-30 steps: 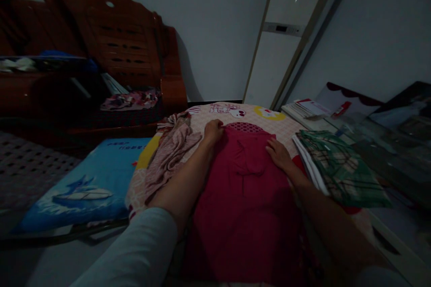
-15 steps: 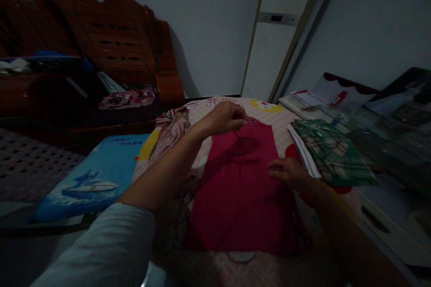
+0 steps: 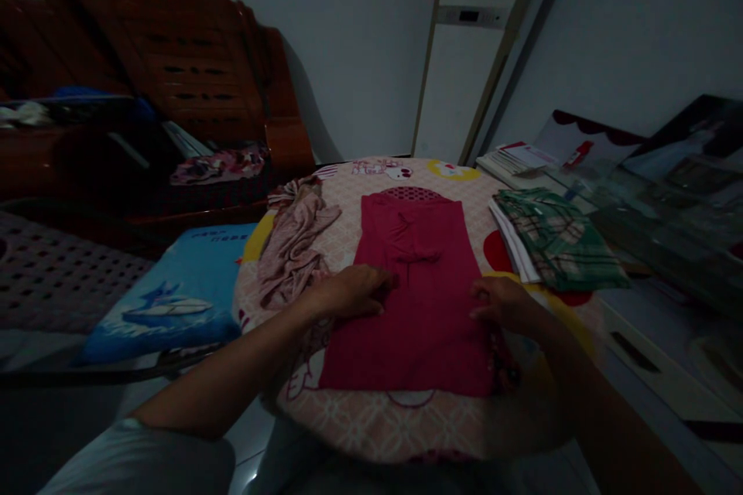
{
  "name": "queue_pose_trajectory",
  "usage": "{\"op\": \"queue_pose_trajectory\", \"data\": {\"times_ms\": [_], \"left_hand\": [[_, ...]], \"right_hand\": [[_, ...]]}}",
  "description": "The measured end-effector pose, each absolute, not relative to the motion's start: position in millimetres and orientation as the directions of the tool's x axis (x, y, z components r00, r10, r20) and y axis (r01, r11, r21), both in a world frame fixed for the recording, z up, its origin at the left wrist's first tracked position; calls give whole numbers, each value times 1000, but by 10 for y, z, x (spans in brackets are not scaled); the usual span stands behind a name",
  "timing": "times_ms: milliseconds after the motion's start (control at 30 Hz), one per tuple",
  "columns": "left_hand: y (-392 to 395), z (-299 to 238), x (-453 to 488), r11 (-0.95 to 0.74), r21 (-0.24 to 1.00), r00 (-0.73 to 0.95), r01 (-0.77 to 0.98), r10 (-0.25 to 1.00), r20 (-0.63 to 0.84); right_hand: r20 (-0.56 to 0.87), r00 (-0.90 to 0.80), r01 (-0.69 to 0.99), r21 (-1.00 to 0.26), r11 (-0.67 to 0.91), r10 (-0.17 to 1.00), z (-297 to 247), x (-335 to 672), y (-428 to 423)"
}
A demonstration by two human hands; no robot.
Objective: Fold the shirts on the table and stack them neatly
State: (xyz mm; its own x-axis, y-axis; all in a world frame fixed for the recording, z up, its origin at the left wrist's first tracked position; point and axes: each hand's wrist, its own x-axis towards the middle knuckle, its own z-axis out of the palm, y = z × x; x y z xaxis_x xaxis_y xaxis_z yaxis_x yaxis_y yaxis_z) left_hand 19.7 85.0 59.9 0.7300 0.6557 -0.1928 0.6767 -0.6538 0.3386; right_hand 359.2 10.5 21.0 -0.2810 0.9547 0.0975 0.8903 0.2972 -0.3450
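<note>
A dark pink garment (image 3: 406, 348) lies spread in a long rectangle on a round table, with a gathered twist of cloth near its upper middle. At its top edge a dotted lace-like strip (image 3: 412, 193) shows. My left hand (image 3: 360, 292) rests at the garment's left side, thumb and loosely bent fingers apart. By the right edge is my right hand (image 3: 500, 302), fingers curled with a gap to the thumb. No cloth shows lifted in either hand. Some dark patterned cloth (image 3: 504, 367) peeks out at the lower right edge.
A patterned tablecloth (image 3: 395, 421) covers the table. Crumpled pinkish cloth (image 3: 299, 247) lies left; a folded green plaid cloth (image 3: 563, 236) lies right. A blue cushion (image 3: 174, 294) and a wooden chair (image 3: 191, 77) stand to the left. A cluttered side surface (image 3: 632, 247) borders the right.
My left hand has come down from the garment's top to its left side and let go of the cloth it pinched. My right hand stays near the right edge.
</note>
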Motion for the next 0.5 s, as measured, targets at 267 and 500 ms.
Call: {"op": "queue_pose_trajectory", "data": {"times_ms": [267,500], "left_hand": [[908,516,189,-700,413,809,582,550,-209],[954,599,174,-668,635,872,388,489,-18]], "right_hand": [[38,-258,867,-432,248,965,274,3518,7],[32,-271,834,-491,251,962,546,3521,85]]}}
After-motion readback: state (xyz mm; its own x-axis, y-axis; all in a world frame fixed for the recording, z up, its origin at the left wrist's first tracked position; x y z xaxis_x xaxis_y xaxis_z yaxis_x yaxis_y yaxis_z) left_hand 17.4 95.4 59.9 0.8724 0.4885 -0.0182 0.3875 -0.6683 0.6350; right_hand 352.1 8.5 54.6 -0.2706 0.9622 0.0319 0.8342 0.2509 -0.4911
